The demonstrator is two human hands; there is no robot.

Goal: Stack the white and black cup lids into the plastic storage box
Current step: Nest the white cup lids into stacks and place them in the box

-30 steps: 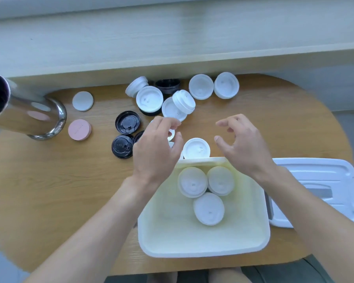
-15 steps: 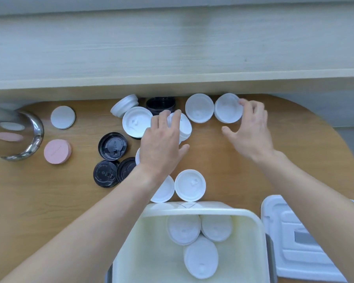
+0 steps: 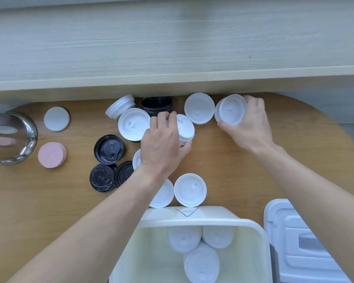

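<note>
White and black cup lids lie scattered across the wooden table (image 3: 243,172). My left hand (image 3: 161,144) grips a small stack of white lids (image 3: 185,128) near the table's middle. At the far edge my right hand (image 3: 248,127) grips another white lid stack (image 3: 231,111), tilted up off the table. The plastic storage box (image 3: 253,225) stands at the near edge with three white lid stacks (image 3: 200,262) inside. Loose white lids (image 3: 190,189) lie just beyond the box, and black lids (image 3: 108,149) sit to the left.
A steel cup (image 3: 12,137) stands at the far left beside a pink disc (image 3: 52,154) and a grey disc (image 3: 56,119). The box's white cover (image 3: 307,252) lies to the right. A wooden ledge (image 3: 172,80) overhangs the table's far edge.
Both hands reached away from the box toward the far lids. My left hand closed round the middle white stack, and my right hand took hold of the far right stack and tilted it up.
</note>
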